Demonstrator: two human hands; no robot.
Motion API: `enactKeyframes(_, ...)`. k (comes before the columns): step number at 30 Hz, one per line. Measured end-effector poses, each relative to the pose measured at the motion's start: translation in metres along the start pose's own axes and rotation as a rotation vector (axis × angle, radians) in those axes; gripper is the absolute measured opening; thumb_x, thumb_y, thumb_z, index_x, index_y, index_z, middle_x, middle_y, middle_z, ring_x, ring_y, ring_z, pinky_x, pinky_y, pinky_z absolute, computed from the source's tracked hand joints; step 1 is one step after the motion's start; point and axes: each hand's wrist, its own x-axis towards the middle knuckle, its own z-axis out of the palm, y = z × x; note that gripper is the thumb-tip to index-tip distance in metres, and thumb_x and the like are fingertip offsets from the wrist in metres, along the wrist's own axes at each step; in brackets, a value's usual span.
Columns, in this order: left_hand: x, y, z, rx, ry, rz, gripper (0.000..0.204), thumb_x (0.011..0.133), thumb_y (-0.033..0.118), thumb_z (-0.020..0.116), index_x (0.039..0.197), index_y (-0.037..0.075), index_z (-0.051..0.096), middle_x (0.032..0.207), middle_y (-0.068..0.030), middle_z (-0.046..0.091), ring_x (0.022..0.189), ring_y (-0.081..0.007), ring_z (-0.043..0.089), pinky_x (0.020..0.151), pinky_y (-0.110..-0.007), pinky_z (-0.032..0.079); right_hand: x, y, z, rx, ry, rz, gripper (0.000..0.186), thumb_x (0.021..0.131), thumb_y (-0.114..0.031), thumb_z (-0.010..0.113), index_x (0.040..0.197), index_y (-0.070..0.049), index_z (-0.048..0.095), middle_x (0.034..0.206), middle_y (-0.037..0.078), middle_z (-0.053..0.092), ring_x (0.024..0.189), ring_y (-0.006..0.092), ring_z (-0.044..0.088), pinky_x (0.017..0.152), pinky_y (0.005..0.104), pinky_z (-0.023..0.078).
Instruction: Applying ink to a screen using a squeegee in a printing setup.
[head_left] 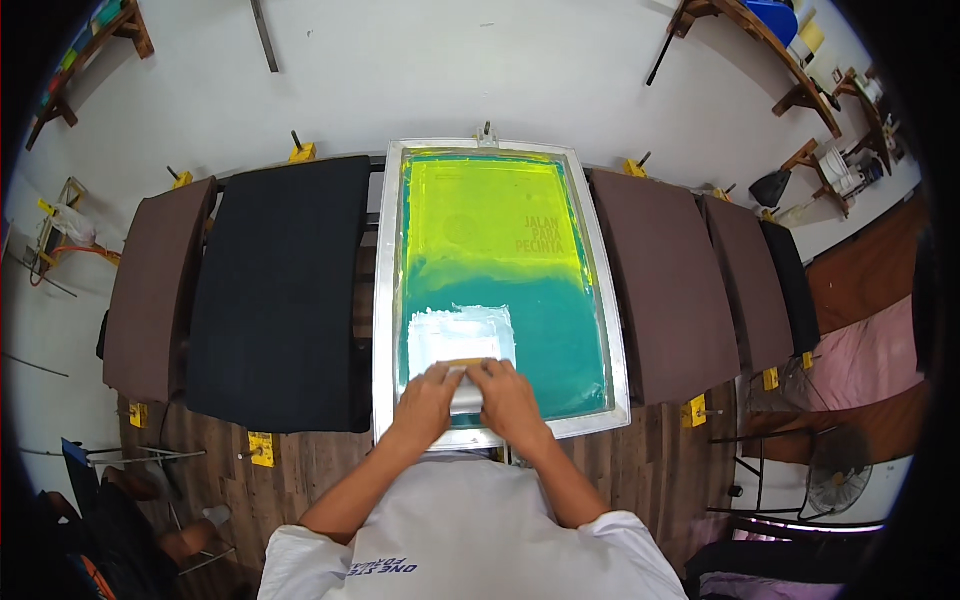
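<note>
A squeegee (467, 398) with a tan top edge is gripped from both ends by my hands. My left hand (428, 402) wraps its left end, and my right hand (512, 400) wraps the right one. Beneath it lies a printing screen in a silver metal frame (387, 280). Its mesh is yellow-green in the far half and teal (555, 335) in the near half. White ink (460, 325) forms a rough square patch just beyond the squeegee, near the left side. Reddish lettering (540, 236) shows in the yellow-green area. My hands hide the squeegee's lower edge.
Left of the screen are a black-covered board (280, 290) and a brown-covered board (155, 290). More brown boards (660, 280) stand on the right. Yellow clamps (262, 448) stick out at board ends. A fan (838, 480) stands at lower right; a person's leg (195, 535) shows at lower left.
</note>
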Motion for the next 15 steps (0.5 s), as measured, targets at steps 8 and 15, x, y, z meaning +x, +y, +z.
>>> enactKeyframes(8,-0.014,0.019,-0.022,-0.168,-0.194,-0.029,0.053,0.069,-0.01,0.06,0.121,-0.001,0.061,0.118,-0.0265,0.063,0.115,-0.0417,0.059,0.1,-0.046,0.048,-0.019,-0.012,-0.02,-0.011,-0.21,0.08,0.05,0.064,0.003,0.067,0.112,-0.011,0.067,0.107,0.013,0.066,0.098,0.0352,0.062,0.08,0.0462,0.052)
enactKeyframes(15,0.068,-0.025,-0.024,-0.153,-0.038,0.033,0.039,0.073,-0.008,0.059,0.109,0.002,0.07,0.091,-0.0277,0.069,0.089,-0.0436,0.067,0.083,-0.047,0.054,0.077,0.019,-0.024,-0.083,-0.129,0.038,0.032,0.072,-0.007,0.07,0.105,-0.009,0.07,0.095,0.017,0.068,0.092,0.0359,0.066,0.076,0.0473,0.056)
